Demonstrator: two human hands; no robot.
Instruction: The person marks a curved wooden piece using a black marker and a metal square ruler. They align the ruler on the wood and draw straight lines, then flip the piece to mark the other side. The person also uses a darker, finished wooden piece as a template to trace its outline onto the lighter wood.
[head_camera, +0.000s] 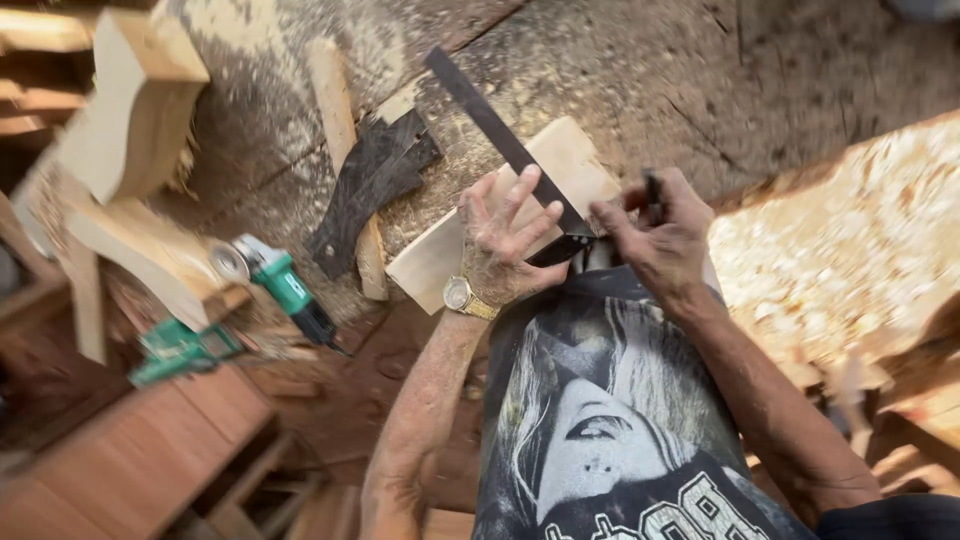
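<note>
A pale wooden board (565, 160) lies tilted on the sawdust-covered bench (620, 70). Across it rests a dark metal try square (490, 115), its blade running from upper left down to my hands. My left hand (505, 240), with a gold wristwatch, presses flat on the square and the board, fingers spread. Just to the right, my right hand (655, 235) pinches a dark pencil (653, 192) with its tip at the square's edge near the board's near corner.
A dark curved template (370, 185) lies over a thin wood strip (335, 100) left of the board. A green power tool (285, 285) sits at the bench's left edge. Curved wooden pieces (130, 110) stand at far left. Sunlit sawdust (830, 250) covers the right.
</note>
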